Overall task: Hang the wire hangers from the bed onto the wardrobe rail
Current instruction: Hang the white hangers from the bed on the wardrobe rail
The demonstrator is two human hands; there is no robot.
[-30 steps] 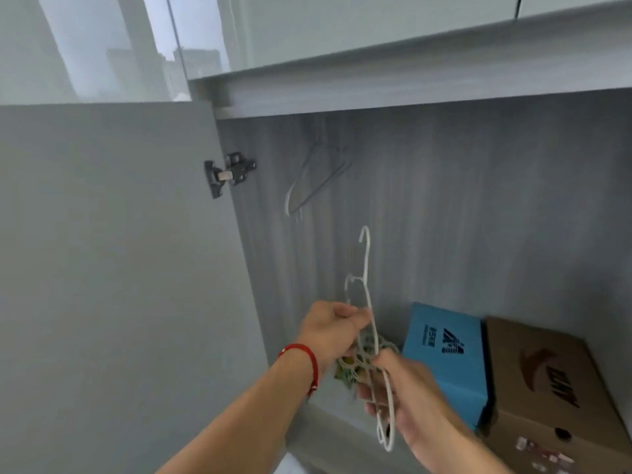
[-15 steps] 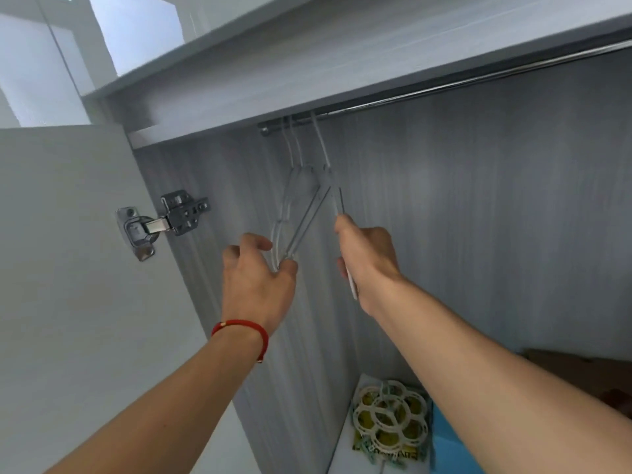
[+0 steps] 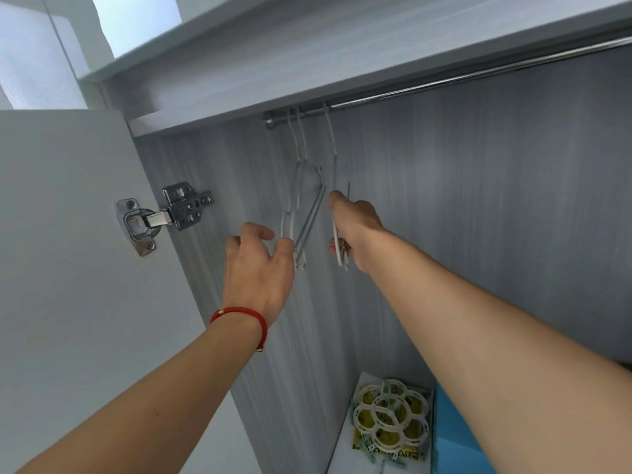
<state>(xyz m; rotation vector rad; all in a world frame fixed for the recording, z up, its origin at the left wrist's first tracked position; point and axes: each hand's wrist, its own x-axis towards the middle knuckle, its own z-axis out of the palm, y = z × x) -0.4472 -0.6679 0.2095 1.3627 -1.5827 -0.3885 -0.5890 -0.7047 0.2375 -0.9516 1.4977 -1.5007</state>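
A chrome wardrobe rail [image 3: 444, 82] runs under the top shelf. Three white wire hangers hang by their hooks near its left end. Two hangers [image 3: 301, 200] hang close together on the left. My left hand [image 3: 260, 265], with a red wrist cord, has its thumb against their lower corner and its fingers loosely curled beside them. The third hanger [image 3: 337, 213] hangs just to the right, and my right hand [image 3: 355, 230] grips its lower part.
The open wardrobe door [image 3: 68, 268] with a metal hinge [image 3: 160, 217] stands at the left. On the wardrobe floor lie a round white clip rack [image 3: 391, 419] and a blue box [image 3: 451, 439]. The rail is bare to the right.
Both hands rose from low in the wardrobe to the rail. The hanger in my right hand now hooks over the rail. Since half a second ago, the hands barely moved.
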